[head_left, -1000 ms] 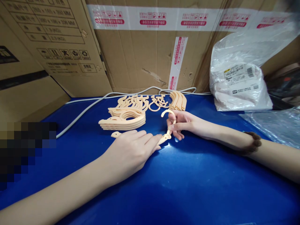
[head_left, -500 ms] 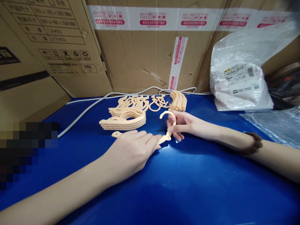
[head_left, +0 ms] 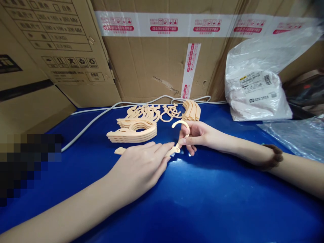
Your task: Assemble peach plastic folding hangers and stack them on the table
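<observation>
My left hand (head_left: 144, 160) is closed around a cream plastic hanger arm (head_left: 119, 151), whose ends show on both sides of the fingers. Thumb and fingers of my right hand (head_left: 196, 135) pinch a cream hanger hook (head_left: 181, 123). The hook's lower end meets the right end of the arm; whether the two are locked together cannot be seen. Just behind my left hand lies a stack of curved hanger pieces (head_left: 134, 137). Farther back are several wavy hanger arms (head_left: 144, 112), loose hooks (head_left: 166, 118) and another bundle of curved arms (head_left: 192, 109).
A white cable (head_left: 93, 122) runs along the back of the blue table (head_left: 202, 202). Cardboard boxes (head_left: 152, 64) wall in the back and left. At the right stand a white plastic bag (head_left: 258, 98) and a clear plastic sheet (head_left: 298, 135).
My left hand has shifted slightly left and down with the hanger arm, which has turned a little. The hook's lower end has swung left along with it. My right hand keeps its pinch.
</observation>
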The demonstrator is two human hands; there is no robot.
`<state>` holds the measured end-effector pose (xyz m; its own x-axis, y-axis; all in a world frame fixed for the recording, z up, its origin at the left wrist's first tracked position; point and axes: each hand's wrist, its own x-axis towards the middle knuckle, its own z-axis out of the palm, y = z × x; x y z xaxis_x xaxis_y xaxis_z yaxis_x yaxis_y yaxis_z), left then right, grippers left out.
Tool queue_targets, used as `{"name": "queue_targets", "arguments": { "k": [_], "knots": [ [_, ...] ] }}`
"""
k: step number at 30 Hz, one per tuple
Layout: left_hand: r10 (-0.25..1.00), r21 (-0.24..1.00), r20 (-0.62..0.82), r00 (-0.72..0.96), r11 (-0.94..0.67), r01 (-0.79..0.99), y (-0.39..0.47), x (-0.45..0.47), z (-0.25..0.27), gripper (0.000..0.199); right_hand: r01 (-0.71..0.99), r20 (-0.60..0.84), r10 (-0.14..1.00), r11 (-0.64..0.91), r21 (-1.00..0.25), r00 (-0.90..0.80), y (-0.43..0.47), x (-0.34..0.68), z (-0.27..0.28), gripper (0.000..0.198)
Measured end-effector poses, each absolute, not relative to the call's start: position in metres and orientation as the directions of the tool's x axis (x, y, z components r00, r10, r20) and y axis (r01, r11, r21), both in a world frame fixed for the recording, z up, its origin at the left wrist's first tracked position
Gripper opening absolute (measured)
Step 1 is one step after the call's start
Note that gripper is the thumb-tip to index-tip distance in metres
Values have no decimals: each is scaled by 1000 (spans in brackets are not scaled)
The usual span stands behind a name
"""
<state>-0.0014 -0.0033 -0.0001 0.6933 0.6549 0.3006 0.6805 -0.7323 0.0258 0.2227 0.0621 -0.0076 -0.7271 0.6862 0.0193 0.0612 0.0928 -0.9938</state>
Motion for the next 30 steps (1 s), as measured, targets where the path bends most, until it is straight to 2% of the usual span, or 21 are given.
{"name": "queue_targets", "arguments": {
  "k": [3, 6, 9, 11, 14, 18, 23, 30],
  "knots": [
    [770, 281, 139, 622, -633, 721, -7, -1, 6, 24, 121, 4, 679, 137, -983, -734, 56, 220, 0, 35],
    [813, 544, 51, 581, -510, 666, -9, -1, 8, 15, 152, 50, 725, 211, -965, -687, 56, 221, 11, 33],
    [830, 816, -68, 554, -273, 509, -8, 2, 7, 13, 246, 192, 881, 320, -915, -433, 73, 235, 21, 33],
    [822, 924, -164, 546, -65, 376, -7, 5, 6, 19, 385, 225, 941, 312, -869, -254, 92, 251, 25, 22],
    [809, 967, -228, 542, 122, 225, -3, 10, 5, 27, 576, 228, 972, 215, -789, -52, 120, 276, 22, 17],
    [808, 956, -291, 512, 231, 178, 1, 14, 4, 31, 634, 175, 985, 137, -761, -3, 141, 297, 8, 26],
    [825, 952, -306, 476, 257, 167, 3, 15, 4, 24, 670, 149, 989, 123, -732, -18, 147, 298, -6, 43],
    [815, 951, -309, 491, 261, 166, 2, 16, 5, 21, 704, 159, 987, 121, -699, -11, 149, 296, -9, 48]
  ]
}}
